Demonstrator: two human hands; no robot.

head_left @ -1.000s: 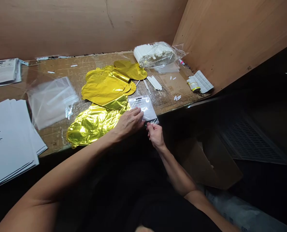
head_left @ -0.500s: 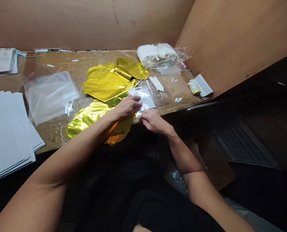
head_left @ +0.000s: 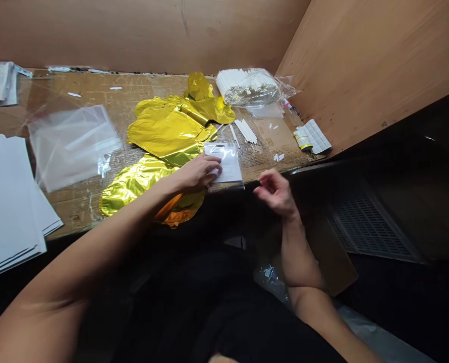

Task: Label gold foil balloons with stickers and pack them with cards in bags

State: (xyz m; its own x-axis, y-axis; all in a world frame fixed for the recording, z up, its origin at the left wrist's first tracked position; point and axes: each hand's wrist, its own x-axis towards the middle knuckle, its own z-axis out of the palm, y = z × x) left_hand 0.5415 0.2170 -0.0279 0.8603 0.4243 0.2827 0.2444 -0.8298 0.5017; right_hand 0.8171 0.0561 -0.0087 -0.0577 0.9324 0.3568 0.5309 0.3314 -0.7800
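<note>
My left hand (head_left: 204, 172) rests on the left part of a clear packet with a white card (head_left: 230, 164) at the table's front edge, its fingers bent over it. My right hand (head_left: 276, 192) is off the packet, in front of the table edge, its fingers curled with thumb and index finger near each other; whether anything small is between them cannot be seen. Shiny gold foil sheets (head_left: 164, 121) lie beside and under my left forearm. Behind the packet are loose white sticks (head_left: 246, 131).
A plastic bag of white sticks (head_left: 249, 86) lies at the back. A yellow-banded roll (head_left: 303, 141) and a white sheet (head_left: 317, 136) sit at the right. Clear bags (head_left: 75, 148) and white papers (head_left: 8, 196) are on the left. Wooden panels rise behind and right.
My right hand has moved right, away from the packet. My left hand stays on the packet, with its fingers more bent. The view has shifted slightly.
</note>
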